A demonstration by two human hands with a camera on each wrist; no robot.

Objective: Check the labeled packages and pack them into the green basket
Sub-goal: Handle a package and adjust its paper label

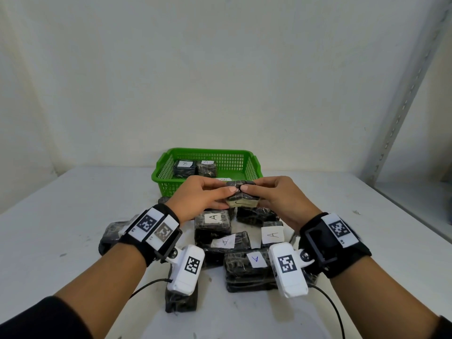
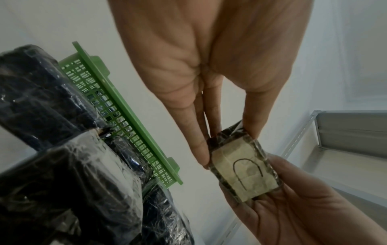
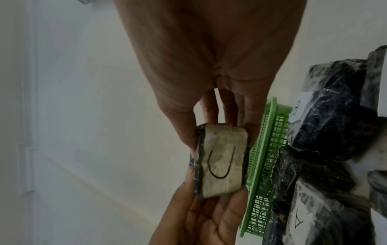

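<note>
A small black-wrapped package (image 1: 241, 195) is held in the air between both hands, just in front of the green basket (image 1: 171, 165). My left hand (image 1: 208, 195) pinches its left end and my right hand (image 1: 269, 194) pinches its right end. Its pale label (image 2: 243, 172) faces down toward me and bears a hand-drawn U-shaped mark (image 3: 220, 163). The basket holds two wrapped packages, one labelled B (image 1: 185, 167) and one labelled A (image 1: 207, 167). Several more black packages with A labels (image 1: 214, 222) lie on the table below my wrists.
The pile of wrapped packages (image 1: 247, 270) covers the table's middle, partly hidden by the wrist cameras. A white wall stands right behind the basket. A grey metal shelf upright (image 1: 403, 108) rises at the right. Bare white tabletop (image 1: 61, 216) stretches to the left.
</note>
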